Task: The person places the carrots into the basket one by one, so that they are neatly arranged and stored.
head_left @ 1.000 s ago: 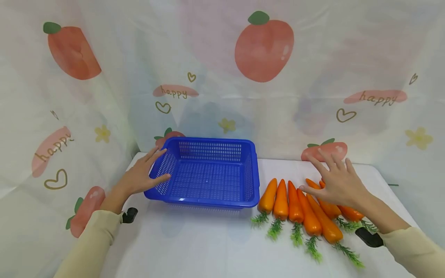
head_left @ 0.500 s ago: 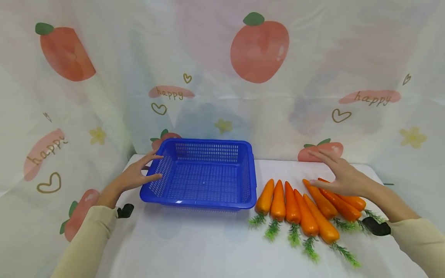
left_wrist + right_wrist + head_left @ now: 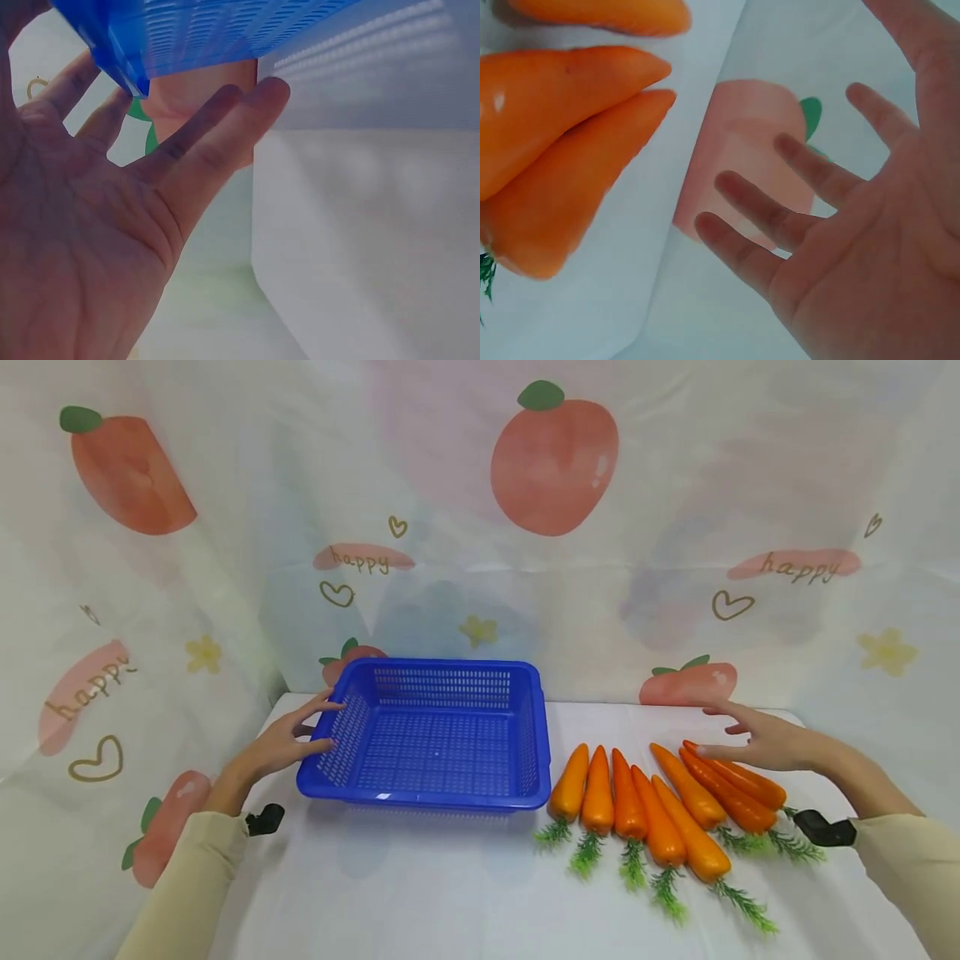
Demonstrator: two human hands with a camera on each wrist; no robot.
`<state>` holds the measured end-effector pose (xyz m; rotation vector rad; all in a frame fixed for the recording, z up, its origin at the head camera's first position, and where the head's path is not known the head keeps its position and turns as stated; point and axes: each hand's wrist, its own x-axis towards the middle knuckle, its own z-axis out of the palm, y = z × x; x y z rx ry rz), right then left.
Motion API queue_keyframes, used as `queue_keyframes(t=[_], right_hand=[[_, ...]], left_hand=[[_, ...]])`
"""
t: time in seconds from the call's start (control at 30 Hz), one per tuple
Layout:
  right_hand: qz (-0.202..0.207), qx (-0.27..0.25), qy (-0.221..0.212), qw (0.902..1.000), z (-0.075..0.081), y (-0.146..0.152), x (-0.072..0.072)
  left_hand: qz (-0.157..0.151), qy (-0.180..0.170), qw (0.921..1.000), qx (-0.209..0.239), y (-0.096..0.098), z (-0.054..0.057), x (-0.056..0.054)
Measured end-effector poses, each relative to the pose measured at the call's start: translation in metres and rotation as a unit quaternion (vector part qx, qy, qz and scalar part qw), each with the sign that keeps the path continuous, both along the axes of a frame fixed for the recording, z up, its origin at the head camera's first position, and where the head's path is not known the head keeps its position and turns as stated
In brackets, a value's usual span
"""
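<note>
A blue plastic basket (image 3: pixel 457 800) with slotted walls stands on the table, left of the middle. At its left rim is my left hand (image 3: pixel 277 747), fingers spread and fingertips overlapping the rim. In the left wrist view the fingers extend beside and below the basket's side (image 3: pixel 225 34), palm facing the camera. Several orange carrots (image 3: pixel 663 827) with green leafy tops lie fanned out to the right of the basket. My right hand (image 3: pixel 787 743) hovers over the rightmost carrots, holding nothing. The right wrist view shows its fingers apart and two carrots (image 3: pixel 562 97) touching each other.
A white cloth covers the table (image 3: pixel 420 893). Behind and to the left hangs a pale curtain (image 3: pixel 645 460) printed with fruit, hearts and the word "happy", close behind the basket. A black wrist strap (image 3: pixel 825 828) sits at the right sleeve.
My right hand has shifted right and turned sideways, uncovering the rightmost carrots. My left hand has moved slightly left and stays at the basket's left rim. The basket and carrots lie as before.
</note>
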<state>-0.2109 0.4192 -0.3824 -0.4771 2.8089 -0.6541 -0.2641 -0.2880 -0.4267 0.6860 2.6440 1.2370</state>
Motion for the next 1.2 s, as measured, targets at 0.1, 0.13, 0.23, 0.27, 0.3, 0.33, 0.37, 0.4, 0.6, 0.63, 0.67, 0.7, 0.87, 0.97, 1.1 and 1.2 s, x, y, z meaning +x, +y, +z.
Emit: queue_keyframes(t=[0.1,0.13,0.23,0.27,0.3,0.33,0.37,0.4,0.6,0.63,0.67,0.7,0.87,0.97,1.1,1.2], right_hand=[[0.012,-0.015,-0.031,0.9993,-0.011,0.013,0.001],[0.018,-0.024,-0.043,0.9987,-0.015,0.017,0.002],[0.028,-0.039,-0.074,0.9961,-0.023,0.030,0.003],[0.028,-0.040,-0.087,0.9951,-0.025,0.034,0.003],[0.028,-0.042,-0.100,0.9937,-0.026,0.038,0.002],[0.028,-0.044,-0.114,0.9921,-0.027,0.042,0.001],[0.027,-0.046,-0.129,0.9902,-0.028,0.046,0.001],[0.026,-0.048,-0.143,0.9882,-0.028,0.049,0.000],[0.047,-0.052,-0.171,0.9828,-0.031,0.056,-0.003],[0.049,-0.050,-0.169,0.9831,-0.032,0.056,-0.003],[0.052,-0.048,-0.166,0.9836,-0.033,0.056,-0.003],[0.052,-0.047,-0.166,0.9837,-0.034,0.056,-0.002],[0.049,-0.040,-0.142,0.9879,-0.037,0.055,0.001],[0.044,-0.034,-0.121,0.9911,-0.038,0.055,0.004],[0.025,-0.029,-0.113,0.9928,-0.039,0.055,0.006],[-0.006,-0.044,-0.136,0.9897,-0.040,0.056,0.008]], left_hand=[[0.000,-0.015,0.9998,0.011,-0.003,-0.004,0.000],[-0.001,-0.019,0.9997,0.014,-0.004,-0.005,0.000],[-0.011,-0.022,0.9993,0.029,-0.005,-0.008,0.001],[-0.015,-0.020,0.9990,0.036,-0.005,-0.009,0.001],[-0.020,-0.019,0.9987,0.043,-0.005,-0.010,0.001],[-0.023,-0.019,0.9982,0.051,-0.005,-0.010,0.002],[-0.028,-0.022,0.9974,0.062,-0.005,-0.011,0.002],[-0.029,-0.025,0.9968,0.071,-0.005,-0.011,0.003],[-0.027,-0.058,0.9914,0.114,-0.007,-0.013,0.007],[-0.025,-0.060,0.9908,0.118,-0.007,-0.014,0.007],[-0.023,-0.062,0.9905,0.121,-0.007,-0.015,0.008],[-0.020,-0.066,0.9900,0.123,-0.008,-0.015,0.008],[-0.003,-0.090,0.9864,0.138,-0.009,-0.020,0.009],[0.000,-0.099,0.9833,0.153,-0.011,-0.022,0.008],[0.000,-0.101,0.9812,0.164,-0.012,-0.024,0.008],[0.000,-0.107,0.9794,0.171,-0.011,-0.025,0.008]])
